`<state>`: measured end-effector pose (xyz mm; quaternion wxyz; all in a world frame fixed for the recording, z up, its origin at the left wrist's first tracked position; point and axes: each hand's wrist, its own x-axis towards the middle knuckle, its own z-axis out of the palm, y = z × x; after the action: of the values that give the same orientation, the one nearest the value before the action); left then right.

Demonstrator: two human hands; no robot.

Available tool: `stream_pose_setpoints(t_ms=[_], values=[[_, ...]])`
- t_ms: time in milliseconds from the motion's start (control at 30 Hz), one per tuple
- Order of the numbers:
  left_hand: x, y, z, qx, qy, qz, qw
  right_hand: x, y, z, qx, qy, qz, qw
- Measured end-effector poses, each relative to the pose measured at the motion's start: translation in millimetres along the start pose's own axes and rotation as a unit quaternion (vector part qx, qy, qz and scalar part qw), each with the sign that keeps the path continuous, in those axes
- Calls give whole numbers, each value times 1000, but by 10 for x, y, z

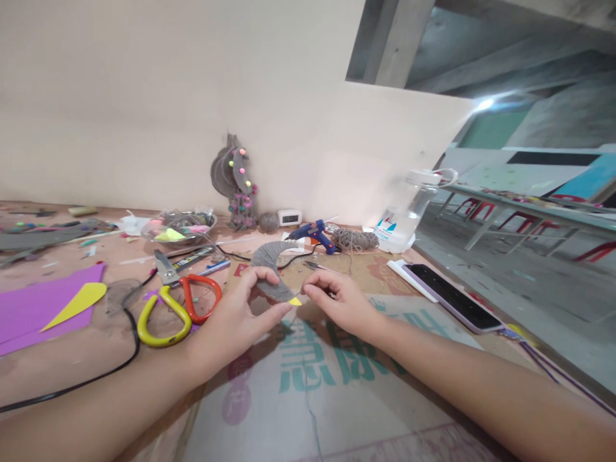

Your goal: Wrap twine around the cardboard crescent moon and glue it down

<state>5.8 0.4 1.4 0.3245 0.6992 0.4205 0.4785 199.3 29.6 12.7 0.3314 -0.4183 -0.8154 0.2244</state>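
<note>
My left hand (250, 308) grips a grey yarn-wrapped crescent (269, 258), its thumb and fingers around the lower part. A small yellow tip (295, 301) shows at the crescent's lower end. Just right of that tip, my right hand (337, 298) is closed in a pinch between thumb and forefinger; whatever it holds is too small to make out. A thin grey strand (310, 404) lies on the printed cardboard (385, 398) below the hands.
Scissors (166, 321) with yellow and red handles lie left, near purple sheets (48, 311). Behind are a plastic bowl (180, 228), blue glue gun (315, 235), yarn (356, 240) and a decorated hanging piece (233, 179). A bottle (404, 212) and phone (452, 296) are right.
</note>
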Motion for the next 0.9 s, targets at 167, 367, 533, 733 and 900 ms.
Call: stream_pose_setpoints(t_ms=[167,367,533,733,900], values=[[-14,3,-6,-6,2,-2,1000,8,-2,4,12,2,11,1000],[-39,-47,-8,-24,-31,-9,999,3,-13,21,9,1,5,1000],[-41,-35,-47,-16,-41,20,999,7,5,46,2,-16,22,1000],[20,-45,-67,28,24,0,999,21,42,31,-45,61,-51,996],[73,-143,-72,-13,37,-24,999,-9,-18,-13,-34,121,-58,990]])
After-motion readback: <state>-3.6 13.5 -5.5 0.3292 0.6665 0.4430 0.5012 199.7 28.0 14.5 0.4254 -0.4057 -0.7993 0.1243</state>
